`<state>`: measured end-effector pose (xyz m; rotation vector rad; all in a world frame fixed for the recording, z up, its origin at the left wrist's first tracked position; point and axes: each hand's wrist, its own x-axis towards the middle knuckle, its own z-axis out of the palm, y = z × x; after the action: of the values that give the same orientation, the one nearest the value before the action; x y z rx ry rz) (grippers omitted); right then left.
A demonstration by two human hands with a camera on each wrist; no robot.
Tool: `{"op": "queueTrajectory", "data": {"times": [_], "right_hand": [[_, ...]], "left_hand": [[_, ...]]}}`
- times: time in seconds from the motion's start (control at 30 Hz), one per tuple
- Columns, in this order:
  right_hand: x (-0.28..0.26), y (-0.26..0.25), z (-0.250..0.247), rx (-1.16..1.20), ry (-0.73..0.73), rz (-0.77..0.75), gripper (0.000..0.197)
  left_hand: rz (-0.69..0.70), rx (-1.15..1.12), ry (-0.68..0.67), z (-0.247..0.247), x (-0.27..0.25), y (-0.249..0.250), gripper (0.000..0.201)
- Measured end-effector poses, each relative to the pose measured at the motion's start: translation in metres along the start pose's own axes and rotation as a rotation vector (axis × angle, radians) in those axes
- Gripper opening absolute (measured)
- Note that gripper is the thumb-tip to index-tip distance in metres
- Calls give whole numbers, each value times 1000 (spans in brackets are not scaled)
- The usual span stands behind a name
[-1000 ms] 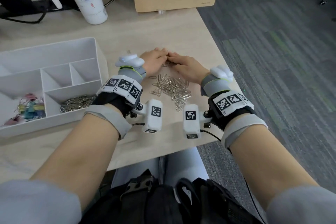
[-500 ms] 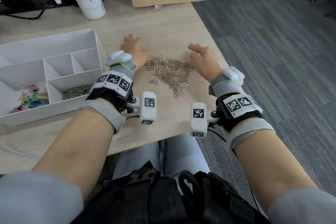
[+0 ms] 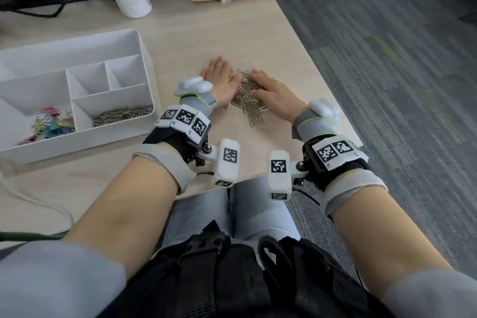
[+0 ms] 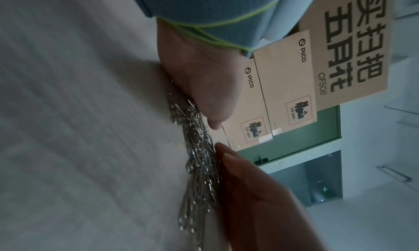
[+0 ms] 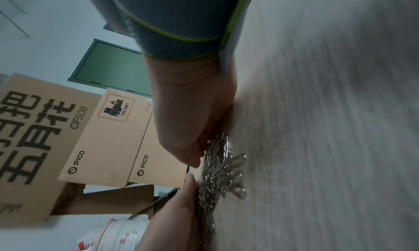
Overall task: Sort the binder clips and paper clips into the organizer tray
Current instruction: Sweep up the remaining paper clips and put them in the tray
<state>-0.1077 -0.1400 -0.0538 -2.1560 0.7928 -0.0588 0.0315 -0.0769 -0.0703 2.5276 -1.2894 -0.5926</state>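
The loose paper clips (image 3: 247, 100) are lying heaped on the desk just right of the organizer tray (image 3: 144, 59), pressed between the left hand (image 3: 219, 82) and right hand (image 3: 273, 93), both flat-fingered, gripping nothing. They should be squeezing low against the desk, so none are slipping under, before scooping toward the tray's front-right compartment, already holding paper clips.

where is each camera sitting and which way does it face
Head: worn on the head, looks down at the desk; shows forearms, left hand, right hand, organizer tray.
Left wrist: low over the desk, looks along the left hand toward the right hand.
Right wrist: low, looks along the right hand toward the left hand.
Shared: the paper clips and the cardboard boxes.
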Motion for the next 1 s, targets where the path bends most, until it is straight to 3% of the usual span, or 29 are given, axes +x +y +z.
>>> {"op": "queueTrajectory", "data": {"times": [0.23,0.33,0.43,0.57,0.63,0.77,1.0], "right_hand": [[-17,-7,7,145,39,-117,49],[-26,-7,4,202,192,-71,44],[-30,-2,-3,92,344,40,54],[-40,-1,-12,-95,266,140,71],[-42,-3,-10,-150,240,142,69],[-37,-7,1,-167,275,135,59],[-29,-1,7,104,381,136,33]], "left_hand": [[121,-113,-73,-3,-29,10,53],[112,-248,-36,-17,-44,7,55],[96,-131,23,-29,-49,-1,79],[34,71,-65,-34,-60,-4,120],[59,55,-70,-32,-65,0,125],[86,75,-46,-23,-64,8,120],[126,-71,69,-13,-51,14,71]]}}
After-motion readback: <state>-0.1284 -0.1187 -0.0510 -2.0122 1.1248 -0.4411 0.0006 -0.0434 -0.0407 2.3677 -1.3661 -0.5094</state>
